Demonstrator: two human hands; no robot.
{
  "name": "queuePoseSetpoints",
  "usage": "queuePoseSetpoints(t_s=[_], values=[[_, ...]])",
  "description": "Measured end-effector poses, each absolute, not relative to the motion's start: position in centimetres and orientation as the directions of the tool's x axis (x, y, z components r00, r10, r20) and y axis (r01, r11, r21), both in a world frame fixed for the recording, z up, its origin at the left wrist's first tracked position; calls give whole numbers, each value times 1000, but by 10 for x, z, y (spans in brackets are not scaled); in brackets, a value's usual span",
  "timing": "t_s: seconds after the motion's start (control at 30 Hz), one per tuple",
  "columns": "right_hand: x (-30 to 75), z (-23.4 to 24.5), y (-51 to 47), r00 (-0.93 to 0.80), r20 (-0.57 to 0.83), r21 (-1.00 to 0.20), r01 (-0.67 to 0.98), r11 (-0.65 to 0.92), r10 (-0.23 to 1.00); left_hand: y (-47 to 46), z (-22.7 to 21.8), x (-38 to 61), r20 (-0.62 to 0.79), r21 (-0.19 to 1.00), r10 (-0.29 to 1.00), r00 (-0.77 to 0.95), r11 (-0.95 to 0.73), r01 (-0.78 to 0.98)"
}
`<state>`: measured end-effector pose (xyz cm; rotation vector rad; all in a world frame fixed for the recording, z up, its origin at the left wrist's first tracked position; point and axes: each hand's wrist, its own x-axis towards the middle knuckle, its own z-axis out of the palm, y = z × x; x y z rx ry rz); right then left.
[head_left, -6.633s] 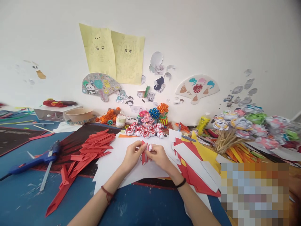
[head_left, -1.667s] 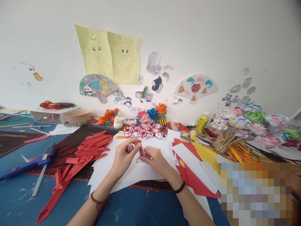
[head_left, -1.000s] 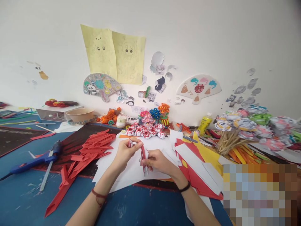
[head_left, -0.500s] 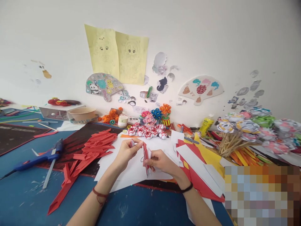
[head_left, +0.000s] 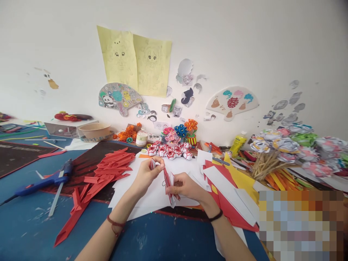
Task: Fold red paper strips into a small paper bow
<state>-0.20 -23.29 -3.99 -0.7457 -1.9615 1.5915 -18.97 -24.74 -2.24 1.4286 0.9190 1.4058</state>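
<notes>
Between my hands is a folded red-and-white paper strip (head_left: 169,183), its layers seen nearly edge-on. My left hand (head_left: 148,174) is closed, pinching the strip's upper left end, where a small rolled or folded bit sticks up behind the thumb. My right hand (head_left: 185,187) grips the lower right part, thumb in front and fingers curled behind. Both hands hover over white paper sheets (head_left: 136,201). Just beyond them sit several red-and-white folded paper flowers (head_left: 171,153). To the left lies a heap of red folded paper strips (head_left: 111,168).
A blue glue gun (head_left: 54,177) with a glue stick lies at left. Red sheets (head_left: 236,221) and white strips are stacked at right, near a yellow bottle (head_left: 238,143) and paper flowers on stems (head_left: 288,145). A shallow bowl (head_left: 94,130) stands at the back left.
The lower end of the paper strip has swung slightly right, and its layers look a little more spread. Both hands keep their grip and have hardly moved.
</notes>
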Motion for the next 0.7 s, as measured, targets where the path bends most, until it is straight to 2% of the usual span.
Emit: queuePoseSetpoints(t_s=[0.53, 0.7], values=[[2, -36, -234, -781, -5, -981, 126, 150, 625, -247, -30, -181, 306, 942, 952, 30, -298, -154], [0, -39, -235, -817, -73, -979, 168, 115, 572, -246, -25, -184, 353, 923, 935, -31, -353, -151]])
